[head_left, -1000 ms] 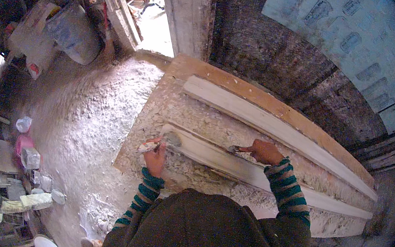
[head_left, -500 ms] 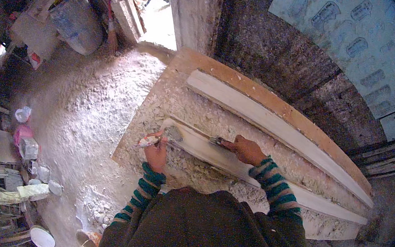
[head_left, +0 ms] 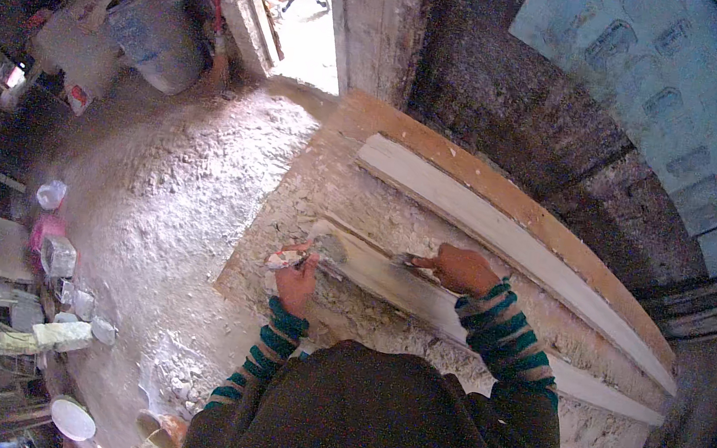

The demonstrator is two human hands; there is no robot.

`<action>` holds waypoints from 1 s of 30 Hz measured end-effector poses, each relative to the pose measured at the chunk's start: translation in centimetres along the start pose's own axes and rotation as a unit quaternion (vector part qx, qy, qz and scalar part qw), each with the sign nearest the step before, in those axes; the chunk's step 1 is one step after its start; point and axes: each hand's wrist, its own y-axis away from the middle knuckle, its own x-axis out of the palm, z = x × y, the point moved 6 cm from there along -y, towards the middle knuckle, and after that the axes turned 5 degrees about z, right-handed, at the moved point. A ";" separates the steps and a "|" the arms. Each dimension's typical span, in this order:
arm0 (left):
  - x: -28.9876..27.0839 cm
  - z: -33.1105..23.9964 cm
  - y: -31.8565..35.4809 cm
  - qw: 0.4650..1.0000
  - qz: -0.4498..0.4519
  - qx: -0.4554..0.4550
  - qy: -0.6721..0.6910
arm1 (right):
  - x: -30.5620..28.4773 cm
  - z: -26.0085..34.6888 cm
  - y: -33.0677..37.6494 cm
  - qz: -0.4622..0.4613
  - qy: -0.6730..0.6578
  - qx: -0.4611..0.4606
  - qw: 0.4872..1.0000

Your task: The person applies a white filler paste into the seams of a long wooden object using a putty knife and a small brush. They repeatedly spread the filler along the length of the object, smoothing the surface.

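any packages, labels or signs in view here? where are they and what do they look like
Pale blue printed sheet: upper right, against the dark wall; rows of faint dark marks.
Grey round drum with a blue patch: upper left, near the doorway.
Small white and pale green packets and tubs: far left, clustered on a cluttered ledge; too small to tell more.
No screens show.

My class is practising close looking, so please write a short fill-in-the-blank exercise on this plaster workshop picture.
1. The right hand presses a scraper on the nearer white moulding strip, which lies on a ____.
2. The left hand holds a small plaster-smeared ____ at the strip's end.
3. Both sleeves carry green ____.
4. Beyond it lies a second, ____ strip.

Missing words: workbench; tool; stripes; longer
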 end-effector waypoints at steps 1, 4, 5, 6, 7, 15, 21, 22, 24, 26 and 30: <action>0.0 -0.2 -0.1 0.999 -0.012 0.028 0.032 | -0.1 0.0 -0.6 -0.007 -0.008 0.013 1.000; 0.2 -2.1 0.3 0.994 -0.031 0.069 0.084 | 1.8 0.4 -2.8 -0.082 -0.036 0.050 0.995; 0.1 -2.9 0.4 0.992 -0.040 0.078 0.095 | 2.5 0.1 -3.7 -0.082 -0.045 0.052 0.994; 0.1 -2.3 0.3 0.997 -0.033 0.069 0.024 | 2.6 -0.1 -4.5 -0.084 -0.054 0.055 0.993; 0.0 -1.3 0.3 0.997 -0.025 0.060 -0.048 | 2.7 -0.4 -4.9 -0.086 -0.064 0.059 0.993; 0.0 -1.1 0.1 0.995 -0.029 0.090 0.012 | 1.5 1.5 -3.5 -0.070 -0.033 0.046 0.996; -0.2 -2.1 -0.1 0.993 -0.021 0.069 0.094 | -0.4 2.2 -3.6 -0.017 -0.025 0.050 0.998; -0.4 -2.8 0.0 0.994 -0.022 0.079 0.072 | -0.4 1.9 -3.3 0.009 -0.020 0.058 0.998; -0.2 -2.8 0.3 0.994 -0.026 0.082 0.074 | 0.1 2.3 -3.6 -0.035 -0.027 0.040 0.998; 0.0 -2.3 0.4 0.989 -0.037 0.075 0.119 | 0.8 2.5 -4.8 -0.072 -0.041 0.046 0.995; -0.4 -2.4 0.1 0.992 -0.047 0.091 0.068 | -0.3 3.5 -7.1 -0.101 -0.054 0.056 0.992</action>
